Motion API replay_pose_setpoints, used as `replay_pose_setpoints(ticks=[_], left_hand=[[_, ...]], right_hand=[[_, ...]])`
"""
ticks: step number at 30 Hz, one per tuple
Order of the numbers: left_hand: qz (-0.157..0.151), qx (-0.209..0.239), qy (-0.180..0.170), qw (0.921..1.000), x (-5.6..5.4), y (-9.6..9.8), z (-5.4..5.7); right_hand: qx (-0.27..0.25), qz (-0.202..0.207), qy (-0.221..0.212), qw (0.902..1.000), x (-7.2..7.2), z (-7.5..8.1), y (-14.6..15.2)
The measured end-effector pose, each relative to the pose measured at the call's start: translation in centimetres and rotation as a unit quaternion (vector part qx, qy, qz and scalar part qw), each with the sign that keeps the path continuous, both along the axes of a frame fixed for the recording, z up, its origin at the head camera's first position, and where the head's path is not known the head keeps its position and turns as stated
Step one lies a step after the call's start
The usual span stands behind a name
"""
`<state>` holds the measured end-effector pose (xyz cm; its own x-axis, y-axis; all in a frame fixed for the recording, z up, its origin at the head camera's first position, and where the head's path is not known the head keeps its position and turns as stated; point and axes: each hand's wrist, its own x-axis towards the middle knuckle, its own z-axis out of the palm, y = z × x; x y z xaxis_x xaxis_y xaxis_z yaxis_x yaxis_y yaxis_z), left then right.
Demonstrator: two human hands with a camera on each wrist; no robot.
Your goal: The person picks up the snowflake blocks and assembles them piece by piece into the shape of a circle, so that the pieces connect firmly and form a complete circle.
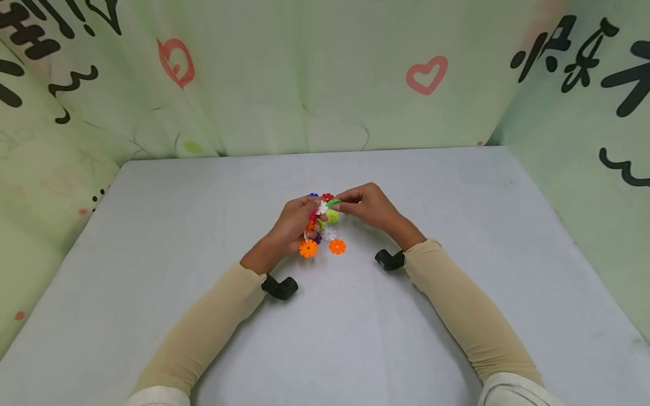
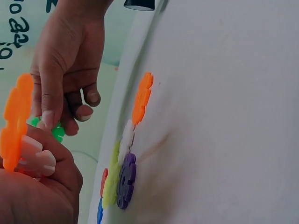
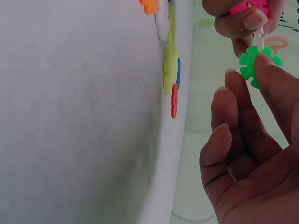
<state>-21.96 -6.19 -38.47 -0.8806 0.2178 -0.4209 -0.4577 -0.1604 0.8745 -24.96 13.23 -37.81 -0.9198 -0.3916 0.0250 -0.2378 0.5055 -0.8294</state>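
Note:
My left hand [image 1: 292,223] grips several joined notched plastic discs, flower-shaped building pieces. An orange disc [image 2: 17,122] and a whitish one [image 2: 38,159] stick out of the fist in the left wrist view. In the right wrist view a pink disc [image 3: 252,5] and a white disc [image 3: 258,40] show at its fingers. Thumb and forefinger of my right hand [image 1: 373,206] pinch a green disc [image 3: 249,65]. Its edge meets or nearly meets the white one; whether they interlock, I cannot tell. The right hand's other fingers are loosely bent.
Loose discs lie on the white table [image 1: 335,327] under the hands: orange [image 1: 337,246], white [image 1: 329,233], purple [image 2: 126,182], yellow-green [image 1: 332,216], red [image 1: 328,197] and blue [image 1: 312,195]. A printed curtain [image 1: 304,73] hangs behind the table. Each wrist carries a black camera.

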Motion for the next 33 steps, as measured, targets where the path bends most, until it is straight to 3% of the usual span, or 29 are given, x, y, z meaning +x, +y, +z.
replay_pose_setpoints(ticks=[8,15,26,33], left_hand=[[0.001,-0.035,0.004,0.9994,-0.1,-0.3,0.1],[0.005,-0.047,0.017,0.9987,0.0,-0.6,-0.1],[0.023,-0.038,0.049,0.9978,0.4,-0.6,0.1],[-0.003,-0.043,0.054,0.9976,1.1,-0.5,0.9]], right_hand=[[0.013,0.004,-0.006,0.9999,0.3,0.0,-0.2],[0.035,0.004,0.029,0.9990,0.8,0.1,-0.7],[0.017,0.016,0.108,0.9938,1.7,0.4,-1.4],[0.014,0.022,0.079,0.9966,1.4,0.7,-0.9]])
